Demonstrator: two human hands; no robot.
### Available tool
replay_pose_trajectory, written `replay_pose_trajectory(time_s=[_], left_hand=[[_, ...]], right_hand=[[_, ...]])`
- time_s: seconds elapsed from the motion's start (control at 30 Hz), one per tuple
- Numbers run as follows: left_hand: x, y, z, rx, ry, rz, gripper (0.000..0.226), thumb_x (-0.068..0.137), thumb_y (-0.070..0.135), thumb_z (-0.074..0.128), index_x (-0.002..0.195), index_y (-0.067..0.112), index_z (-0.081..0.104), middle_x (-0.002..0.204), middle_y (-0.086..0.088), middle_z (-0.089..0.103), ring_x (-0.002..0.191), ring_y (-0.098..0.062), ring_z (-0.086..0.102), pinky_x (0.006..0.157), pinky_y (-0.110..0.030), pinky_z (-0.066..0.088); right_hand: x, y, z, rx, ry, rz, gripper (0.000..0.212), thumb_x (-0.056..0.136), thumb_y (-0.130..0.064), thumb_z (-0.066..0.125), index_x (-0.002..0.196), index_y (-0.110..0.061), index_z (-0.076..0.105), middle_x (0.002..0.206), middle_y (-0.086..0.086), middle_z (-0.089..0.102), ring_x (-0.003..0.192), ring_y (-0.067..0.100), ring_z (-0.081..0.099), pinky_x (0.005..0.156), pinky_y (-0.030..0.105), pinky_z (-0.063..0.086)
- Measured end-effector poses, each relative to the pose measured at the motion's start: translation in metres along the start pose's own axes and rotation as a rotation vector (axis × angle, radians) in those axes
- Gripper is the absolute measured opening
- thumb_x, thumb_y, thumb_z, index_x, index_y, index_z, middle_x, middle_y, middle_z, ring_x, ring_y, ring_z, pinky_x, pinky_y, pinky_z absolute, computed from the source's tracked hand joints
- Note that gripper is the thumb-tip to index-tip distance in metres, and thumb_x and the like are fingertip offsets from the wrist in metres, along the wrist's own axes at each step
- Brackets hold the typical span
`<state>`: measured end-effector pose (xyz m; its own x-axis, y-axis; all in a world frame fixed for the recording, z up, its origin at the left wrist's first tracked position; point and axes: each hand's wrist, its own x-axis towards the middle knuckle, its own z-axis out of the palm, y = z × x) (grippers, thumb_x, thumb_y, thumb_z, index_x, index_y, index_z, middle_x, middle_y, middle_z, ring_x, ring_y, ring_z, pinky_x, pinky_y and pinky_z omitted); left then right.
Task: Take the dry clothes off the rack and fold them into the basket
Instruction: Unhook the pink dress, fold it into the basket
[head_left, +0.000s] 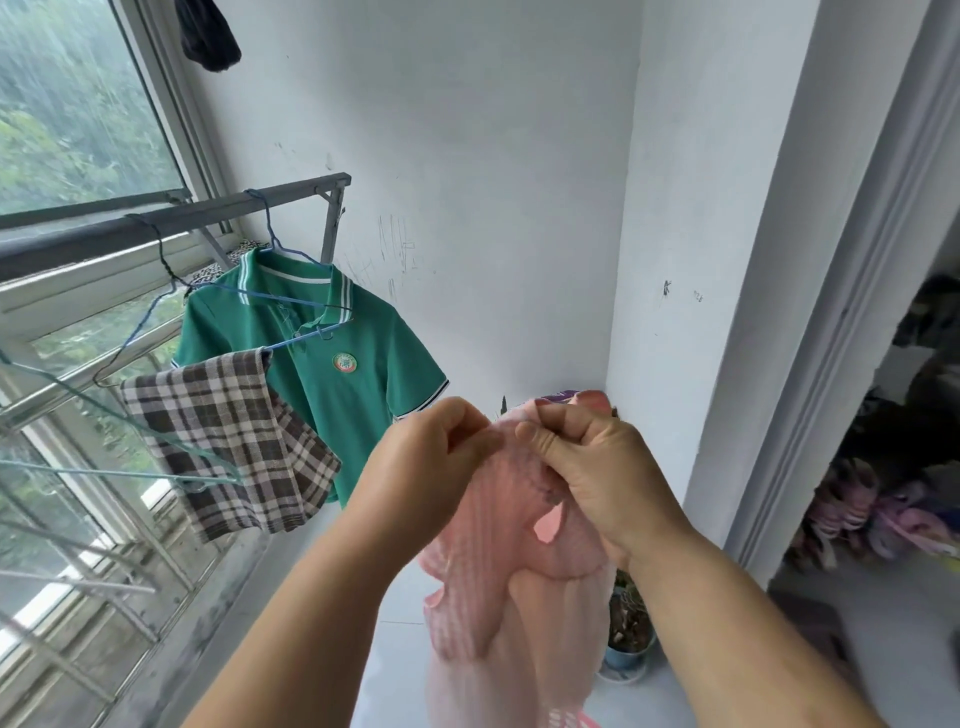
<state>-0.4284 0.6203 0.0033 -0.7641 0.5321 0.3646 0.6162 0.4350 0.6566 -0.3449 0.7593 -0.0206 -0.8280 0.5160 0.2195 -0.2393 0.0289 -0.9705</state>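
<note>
A pink ribbed garment (514, 587) hangs in front of me, held up by both hands at its top edge. My left hand (431, 462) pinches the cloth from the left. My right hand (592, 462) grips a bunched part of it on the right. On the metal rack bar (171, 218) by the window hang a green polo shirt (322, 374) on a blue wire hanger and a brown plaid cloth (228, 447) on another hanger. A pink mesh edge, maybe the basket (571, 719), shows at the bottom.
A dark cloth (208, 36) hangs at the top left. A small potted plant (628, 623) stands on the floor by the wall corner. A window with metal bars (78, 519) fills the left side. Piled clothes (883, 509) lie through the doorway on the right.
</note>
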Motion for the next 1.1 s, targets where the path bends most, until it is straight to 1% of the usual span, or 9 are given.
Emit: replay_pose_trajectory(time_s=[0.13,0.23,0.33,0.57,0.67,0.77,0.83,1.0,1.1], left_hand=[[0.004,-0.001,-0.002,-0.053,0.095,0.001,0.014,0.093,0.032,0.063,0.081,0.025,0.061,0.052,0.013,0.049,0.048,-0.005,0.041,0.052,-0.028,0.036],[0.005,-0.002,-0.009,-0.093,0.143,0.018,0.013,0.094,0.030,0.060,0.082,0.026,0.059,0.053,0.011,0.046,0.048,-0.005,0.040,0.050,-0.023,0.034],[0.003,-0.002,-0.017,-0.119,0.126,0.076,0.012,0.095,0.028,0.060,0.083,0.027,0.060,0.055,0.012,0.047,0.049,-0.005,0.038,0.048,-0.017,0.034],[0.001,-0.008,-0.029,-0.130,0.096,0.131,0.010,0.094,0.023,0.062,0.085,0.027,0.063,0.057,0.015,0.049,0.051,-0.005,0.038,0.048,-0.014,0.033],[0.000,-0.013,-0.036,-0.137,0.116,0.112,0.012,0.094,0.022,0.062,0.083,0.027,0.063,0.057,0.011,0.048,0.049,-0.004,0.037,0.048,-0.015,0.033],[-0.002,-0.020,-0.041,-0.162,0.149,0.061,0.012,0.094,0.022,0.062,0.084,0.025,0.063,0.062,0.002,0.050,0.052,-0.005,0.038,0.050,-0.021,0.035],[-0.003,-0.026,-0.043,-0.192,0.182,0.021,0.012,0.095,0.021,0.062,0.083,0.024,0.063,0.063,0.001,0.049,0.051,-0.006,0.038,0.047,-0.019,0.033],[-0.004,-0.038,-0.050,-0.172,0.236,-0.052,0.013,0.095,0.021,0.062,0.082,0.024,0.064,0.064,0.002,0.052,0.048,-0.004,0.038,0.044,-0.014,0.032],[-0.006,-0.040,-0.052,-0.129,0.231,-0.074,0.013,0.095,0.023,0.062,0.082,0.023,0.064,0.064,0.003,0.055,0.049,-0.003,0.040,0.049,-0.021,0.036]], right_hand=[[0.001,0.010,-0.029,-0.127,0.271,-0.043,0.014,0.090,-0.012,0.068,0.101,-0.020,0.071,0.095,-0.011,0.074,0.089,0.005,0.068,0.081,0.031,0.056],[0.003,0.031,-0.059,-0.268,0.394,0.110,0.036,0.092,0.002,0.050,0.112,-0.025,0.060,0.114,-0.010,0.064,0.106,0.013,0.062,0.096,0.041,0.051],[0.000,0.049,-0.066,-0.289,0.219,0.255,0.052,0.089,0.001,0.056,0.131,-0.029,0.050,0.128,-0.012,0.054,0.119,0.012,0.051,0.099,0.037,0.047],[0.010,0.051,-0.063,-0.108,-0.073,0.256,0.071,0.067,-0.028,0.070,0.134,-0.039,0.051,0.138,-0.004,0.057,0.125,0.013,0.056,0.097,0.042,0.053],[0.006,0.042,-0.062,-0.104,-0.138,0.246,0.044,0.080,-0.012,0.074,0.121,-0.026,0.062,0.124,0.002,0.067,0.118,0.012,0.060,0.096,0.033,0.051],[0.002,0.043,-0.060,-0.181,-0.189,0.242,0.016,0.079,-0.026,0.079,0.092,-0.024,0.070,0.110,-0.004,0.072,0.106,0.011,0.065,0.091,0.030,0.048],[-0.001,0.040,-0.055,-0.153,-0.208,0.253,0.029,0.069,-0.040,0.085,0.080,-0.021,0.065,0.098,0.000,0.073,0.093,0.016,0.066,0.083,0.031,0.047],[-0.003,0.036,-0.049,-0.047,-0.135,0.210,0.062,0.061,-0.062,0.083,0.084,-0.010,0.059,0.083,0.010,0.060,0.077,0.023,0.054,0.072,0.042,0.041],[-0.001,0.025,-0.050,0.034,-0.116,0.213,0.041,0.068,-0.045,0.079,0.089,-0.011,0.069,0.089,0.014,0.071,0.079,0.025,0.065,0.077,0.044,0.049]])
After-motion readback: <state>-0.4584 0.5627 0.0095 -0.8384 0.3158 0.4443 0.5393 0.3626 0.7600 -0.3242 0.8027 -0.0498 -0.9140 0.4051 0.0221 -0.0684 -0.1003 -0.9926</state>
